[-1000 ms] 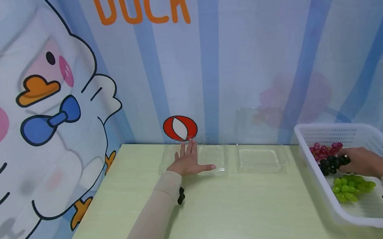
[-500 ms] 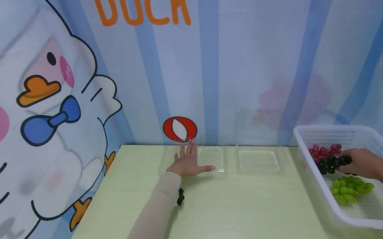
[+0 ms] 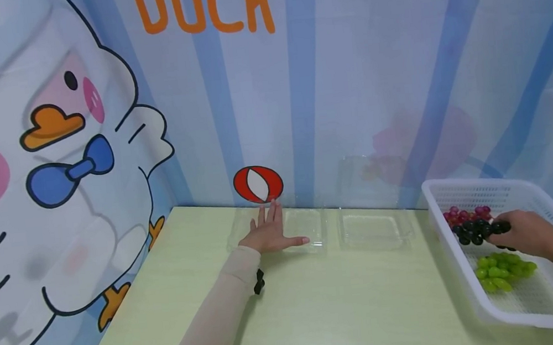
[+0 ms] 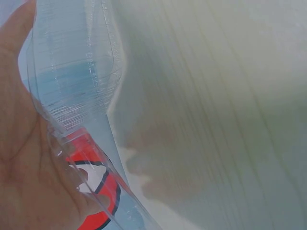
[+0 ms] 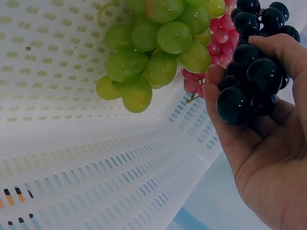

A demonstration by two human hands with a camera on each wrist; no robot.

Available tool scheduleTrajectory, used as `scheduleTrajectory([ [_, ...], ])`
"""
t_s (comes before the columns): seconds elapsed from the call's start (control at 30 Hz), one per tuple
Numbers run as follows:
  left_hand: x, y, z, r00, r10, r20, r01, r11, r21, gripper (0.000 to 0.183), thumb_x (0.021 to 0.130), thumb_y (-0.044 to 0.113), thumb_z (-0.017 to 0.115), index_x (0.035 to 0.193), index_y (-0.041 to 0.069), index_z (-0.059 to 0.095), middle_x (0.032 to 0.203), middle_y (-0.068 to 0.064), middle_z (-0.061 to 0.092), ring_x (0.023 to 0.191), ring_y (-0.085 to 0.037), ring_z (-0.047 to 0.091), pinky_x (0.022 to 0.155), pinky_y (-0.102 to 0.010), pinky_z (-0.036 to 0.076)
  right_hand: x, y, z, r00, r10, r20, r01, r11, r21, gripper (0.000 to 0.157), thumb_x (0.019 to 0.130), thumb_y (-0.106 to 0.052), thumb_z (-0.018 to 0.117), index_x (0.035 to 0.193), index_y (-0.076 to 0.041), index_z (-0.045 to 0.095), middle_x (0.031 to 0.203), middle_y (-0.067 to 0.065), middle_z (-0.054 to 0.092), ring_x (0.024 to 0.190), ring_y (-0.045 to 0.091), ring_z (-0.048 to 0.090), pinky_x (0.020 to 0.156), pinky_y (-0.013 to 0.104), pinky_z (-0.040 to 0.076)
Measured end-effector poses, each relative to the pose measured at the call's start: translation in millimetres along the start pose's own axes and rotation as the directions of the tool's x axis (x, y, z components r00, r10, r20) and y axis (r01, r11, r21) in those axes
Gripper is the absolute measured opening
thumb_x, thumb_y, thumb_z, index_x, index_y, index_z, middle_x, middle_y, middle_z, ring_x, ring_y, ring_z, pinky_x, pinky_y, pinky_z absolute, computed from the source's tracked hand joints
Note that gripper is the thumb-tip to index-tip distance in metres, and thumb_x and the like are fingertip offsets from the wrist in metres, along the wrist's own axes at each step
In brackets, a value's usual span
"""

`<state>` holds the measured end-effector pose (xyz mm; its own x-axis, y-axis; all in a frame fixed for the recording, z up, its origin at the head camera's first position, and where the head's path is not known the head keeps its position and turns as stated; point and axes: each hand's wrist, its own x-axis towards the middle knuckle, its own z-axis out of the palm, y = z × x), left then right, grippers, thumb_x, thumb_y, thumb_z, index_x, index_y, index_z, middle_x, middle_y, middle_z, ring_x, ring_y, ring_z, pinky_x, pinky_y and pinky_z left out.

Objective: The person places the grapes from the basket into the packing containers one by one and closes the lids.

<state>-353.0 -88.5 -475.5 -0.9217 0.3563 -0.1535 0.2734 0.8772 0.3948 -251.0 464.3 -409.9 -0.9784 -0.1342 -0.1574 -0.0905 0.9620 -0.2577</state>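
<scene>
We are gripping black grapes (image 3: 473, 231) in our right hand (image 3: 532, 232) over the white basket (image 3: 473, 193), green grapes (image 3: 503, 272) lying nearer us than that hand, red grapes (image 3: 468, 214) beyond it; our left hand (image 3: 270, 235) is resting, fingers spread, against a clear container (image 3: 305, 226).

The one word I can read from here is DUCK (image 3: 211, 6), in big, slightly slanting orange capitals on the blue-striped cloth (image 3: 270, 112) behind the table (image 3: 339, 305). It sits high above the table's back edge, its D roughly over the back left corner.
</scene>
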Motion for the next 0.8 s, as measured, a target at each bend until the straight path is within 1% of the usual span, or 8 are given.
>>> scheduleTrajectory([
  [0.2, -0.9, 0.4, -0.7, 1.0, 0.0, 0.004, -0.001, 1.0, 0.02, 0.134, 0.075, 0.088, 0.057, 0.164, 0.009, -0.005, 0.172, -0.008, -0.009, 0.156, -0.039, -0.011, 0.122, -0.065, 0.007, -2, -2, -1.7, 1.0, 0.003, 0.006, -0.003, 1.0, 0.011, 0.07, 0.094, -0.034, 0.07, 0.124, 0.027, 0.052, 0.104, 0.035, 0.066, 0.075, 0.025, 0.067, 0.065, 0.049, 0.055],
  [0.33, -1.4, 0.9, -1.9, 1.0, 0.001, 0.004, -0.001, 1.0, 0.008, 0.135, 0.074, 0.088, 0.057, 0.164, 0.008, -0.004, 0.172, -0.008, -0.008, 0.156, -0.04, -0.01, 0.121, -0.065, 0.007, -2, -3, -3.9, 1.0, 0.007, 0.001, -0.007, 1.0, 0.015, 0.071, 0.094, -0.036, 0.07, 0.123, 0.026, 0.053, 0.103, 0.035, 0.066, 0.075, 0.025, 0.068, 0.066, 0.051, 0.056],
  [0.43, -1.1, 1.7, -3.0, 1.0, 0.002, 0.001, -0.002, 1.0, -0.005, 0.135, 0.074, 0.087, 0.058, 0.164, 0.007, -0.003, 0.172, -0.009, -0.008, 0.156, -0.041, -0.009, 0.121, -0.066, 0.008, -3, -5, -6.0, 1.0, 0.024, -0.005, -0.024, 1.0, 0.016, 0.07, 0.094, -0.037, 0.069, 0.122, 0.026, 0.055, 0.1, 0.032, 0.068, 0.073, 0.023, 0.066, 0.064, 0.047, 0.055],
  [0.53, -0.8, 1.8, -3.0, 1.0, 0.0, 0.002, 0.0, 1.0, -0.006, 0.135, 0.074, 0.088, 0.058, 0.164, 0.007, -0.003, 0.172, -0.009, -0.008, 0.156, -0.04, -0.008, 0.121, -0.066, 0.009, -3, -8, -6.6, 0.999, 0.047, -0.006, -0.047, 0.999, 0.026, 0.062, 0.095, -0.036, 0.068, 0.115, 0.022, 0.06, 0.081, 0.019, 0.067, 0.064, 0.02, 0.06, 0.06, 0.041, 0.049],
  [0.6, -1.0, 1.4, -2.5, 1.0, 0.0, 0.003, 0.0, 1.0, -0.002, 0.135, 0.074, 0.088, 0.058, 0.164, 0.008, -0.004, 0.172, -0.008, -0.008, 0.156, -0.04, -0.009, 0.121, -0.066, 0.009, -5, -11, -6.6, 0.998, 0.065, -0.012, -0.065, 0.998, 0.022, 0.059, 0.095, -0.035, 0.067, 0.112, 0.021, 0.061, 0.07, 0.01, 0.062, 0.059, 0.019, 0.055, 0.059, 0.038, 0.045],
  [0.67, -1.4, 0.9, -1.9, 1.0, 0.0, 0.004, 0.0, 1.0, -0.001, 0.135, 0.074, 0.089, 0.057, 0.164, 0.009, -0.004, 0.172, -0.007, -0.009, 0.156, -0.04, -0.009, 0.121, -0.066, 0.008, -6, -14, -6.8, 0.997, 0.08, -0.016, -0.08, 0.997, 0.017, 0.057, 0.094, -0.034, 0.066, 0.109, 0.021, 0.062, 0.064, 0.005, 0.057, 0.055, 0.018, 0.052, 0.058, 0.037, 0.043],
  [0.77, -1.4, 0.4, -1.4, 1.0, 0.003, 0.003, -0.003, 1.0, -0.003, 0.135, 0.074, 0.089, 0.057, 0.164, 0.008, -0.004, 0.172, -0.008, -0.009, 0.156, -0.04, -0.009, 0.121, -0.066, 0.008, -8, -18, -8.9, 0.995, 0.099, -0.024, -0.099, 0.995, 0.005, 0.059, 0.094, -0.034, 0.066, 0.11, 0.022, 0.061, 0.063, 0.004, 0.057, 0.055, 0.018, 0.052, 0.057, 0.037, 0.043],
  [0.8, -1.4, 0.3, -1.4, 1.0, 0.004, 0.002, -0.004, 1.0, -0.005, 0.135, 0.074, 0.089, 0.057, 0.164, 0.008, -0.003, 0.172, -0.008, -0.009, 0.156, -0.04, -0.009, 0.121, -0.066, 0.008, -8, -19, -9.7, 0.994, 0.104, -0.028, -0.104, 0.995, 0.005, 0.057, 0.094, -0.034, 0.066, 0.108, 0.021, 0.062, 0.063, 0.004, 0.057, 0.055, 0.018, 0.051, 0.057, 0.037, 0.043],
])
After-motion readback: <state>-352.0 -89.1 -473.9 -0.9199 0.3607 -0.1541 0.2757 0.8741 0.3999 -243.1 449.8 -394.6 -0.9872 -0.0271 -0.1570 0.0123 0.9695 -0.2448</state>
